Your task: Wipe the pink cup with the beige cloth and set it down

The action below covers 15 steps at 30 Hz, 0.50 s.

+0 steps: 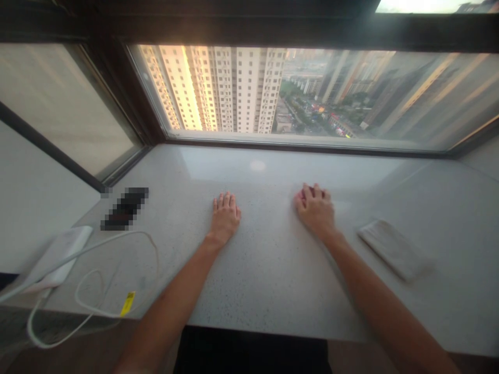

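My left hand (226, 217) lies flat on the pale speckled windowsill (257, 259), its fingers stretched out and nothing in them. To the right, my right hand (317, 210) curls over a small reddish-pink object (299, 195) resting on the sill. Only bits of that object show at the thumb side and between the fingers, so its kind cannot be made out. A folded light-grey cloth (392, 249) lies to the right of my right forearm.
A dark, pixelated object (125, 209) lies at the left. Nearer stands a white box-like device (64, 254), with a white cable (150, 240) looping over the front edge and a yellow tag (128, 303) on it. A framed window (249, 93) rises behind.
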### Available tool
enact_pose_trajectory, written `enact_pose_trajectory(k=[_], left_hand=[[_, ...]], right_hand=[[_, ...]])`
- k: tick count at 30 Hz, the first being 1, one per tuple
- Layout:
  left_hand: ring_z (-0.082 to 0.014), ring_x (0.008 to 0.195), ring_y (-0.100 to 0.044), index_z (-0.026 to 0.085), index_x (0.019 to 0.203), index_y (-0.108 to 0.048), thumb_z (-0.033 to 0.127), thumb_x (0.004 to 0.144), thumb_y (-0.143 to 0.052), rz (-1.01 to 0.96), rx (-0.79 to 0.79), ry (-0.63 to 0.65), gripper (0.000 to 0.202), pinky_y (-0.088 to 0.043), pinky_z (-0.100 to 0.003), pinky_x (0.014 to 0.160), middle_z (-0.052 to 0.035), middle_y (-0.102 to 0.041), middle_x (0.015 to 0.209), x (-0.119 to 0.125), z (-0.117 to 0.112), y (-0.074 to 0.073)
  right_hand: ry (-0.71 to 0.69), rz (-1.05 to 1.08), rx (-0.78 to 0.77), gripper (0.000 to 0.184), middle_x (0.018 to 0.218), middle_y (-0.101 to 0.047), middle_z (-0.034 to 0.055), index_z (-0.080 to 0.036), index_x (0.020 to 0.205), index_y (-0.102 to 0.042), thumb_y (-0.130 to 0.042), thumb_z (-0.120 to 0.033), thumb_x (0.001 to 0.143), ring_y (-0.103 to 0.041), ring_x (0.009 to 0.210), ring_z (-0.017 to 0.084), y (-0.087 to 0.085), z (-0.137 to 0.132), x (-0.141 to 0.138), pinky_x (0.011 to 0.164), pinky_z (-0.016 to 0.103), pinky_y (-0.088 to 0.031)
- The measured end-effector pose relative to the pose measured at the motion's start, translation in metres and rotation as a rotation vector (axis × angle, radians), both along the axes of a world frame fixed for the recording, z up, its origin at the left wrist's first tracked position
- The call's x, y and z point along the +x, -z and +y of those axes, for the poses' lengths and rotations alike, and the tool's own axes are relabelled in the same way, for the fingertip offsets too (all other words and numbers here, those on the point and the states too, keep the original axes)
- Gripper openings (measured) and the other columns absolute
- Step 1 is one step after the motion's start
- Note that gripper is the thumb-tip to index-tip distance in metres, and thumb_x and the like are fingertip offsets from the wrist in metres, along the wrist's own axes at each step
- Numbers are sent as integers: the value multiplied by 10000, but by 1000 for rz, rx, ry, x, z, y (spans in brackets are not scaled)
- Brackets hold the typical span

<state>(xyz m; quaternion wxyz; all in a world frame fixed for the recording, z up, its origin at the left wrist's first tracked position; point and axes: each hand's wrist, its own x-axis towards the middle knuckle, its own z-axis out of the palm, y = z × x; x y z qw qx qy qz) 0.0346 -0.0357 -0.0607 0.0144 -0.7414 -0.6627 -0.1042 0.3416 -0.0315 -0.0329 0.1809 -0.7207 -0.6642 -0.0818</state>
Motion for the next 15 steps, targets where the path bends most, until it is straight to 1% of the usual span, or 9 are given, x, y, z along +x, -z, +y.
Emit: enact_pose_trajectory(k=[3,5,7,8,9,10,11,13,15], left_hand=[[-333,1639,-353,88,1632,-456,323,1098,-303,-5,-1,5,604,-225,-516,1383,-149,-412,1747,-3,-1,0],[-325,1643,-347,89,1640,-447,336,1102,-296,-9,-4,12,611,-224,-508,1385,-147,-405,1751,-5,-1,-1],[-317,1650,-336,91,1644,-443,341,1103,-292,-15,-6,23,614,-225,-503,1386,-150,-401,1753,-7,-2,-2],[-315,1652,-333,92,1644,-443,342,1104,-291,-18,-7,28,615,-226,-503,1386,-151,-402,1752,-7,-2,-2],[-312,1652,-332,93,1644,-444,343,1104,-292,-21,-8,30,614,-226,-502,1386,-151,-403,1751,-7,-2,-2],[-310,1652,-333,96,1644,-444,341,1104,-295,-24,-9,31,612,-226,-501,1387,-150,-403,1752,-7,-2,-2],[-309,1651,-335,99,1644,-445,339,1104,-298,-27,-10,29,609,-224,-501,1387,-147,-403,1752,-6,-2,-2],[-315,1651,-335,97,1645,-444,333,1104,-302,-31,-11,24,607,-221,-505,1387,-146,-401,1753,-4,-2,-1],[-333,1648,-335,79,1642,-445,327,1105,-300,-33,-7,21,609,-222,-518,1384,-154,-397,1754,-1,-2,-1]], right_hand=[[-273,-8,-39,642,1723,-430,188,-239,1666,-466,-356,-519,1099,-359,1547,486,-4,-17,-72,1134,642,-480],[-377,28,-48,645,1750,-396,167,-260,1690,-420,-368,-521,1102,-306,1588,488,-5,-22,-106,1154,650,-462],[-437,67,-69,667,1782,-339,153,-273,1712,-368,-366,-548,1104,-237,1630,482,-7,-21,-120,1201,682,-403],[-456,85,-78,677,1801,-304,138,-285,1724,-332,-351,-565,1107,-203,1651,465,-8,-19,-117,1227,693,-365],[-461,101,-81,682,1817,-269,121,-298,1737,-291,-324,-574,1114,-177,1670,439,-9,-17,-107,1249,694,-335],[-444,110,-73,680,1829,-239,107,-309,1748,-246,-287,-571,1122,-160,1684,408,-10,-16,-90,1265,690,-311],[-388,117,-48,668,1833,-225,105,-308,1755,-209,-244,-545,1132,-162,1691,381,-10,-16,-66,1269,676,-315],[-166,69,32,666,1811,-265,168,-242,1762,-186,-216,-469,1137,-194,1684,380,-9,-23,-2,1257,679,-330],[90,-78,81,694,1765,-323,256,-160,1751,-221,-287,-439,1118,-237,1652,470,-4,-38,71,1205,797,-309]])
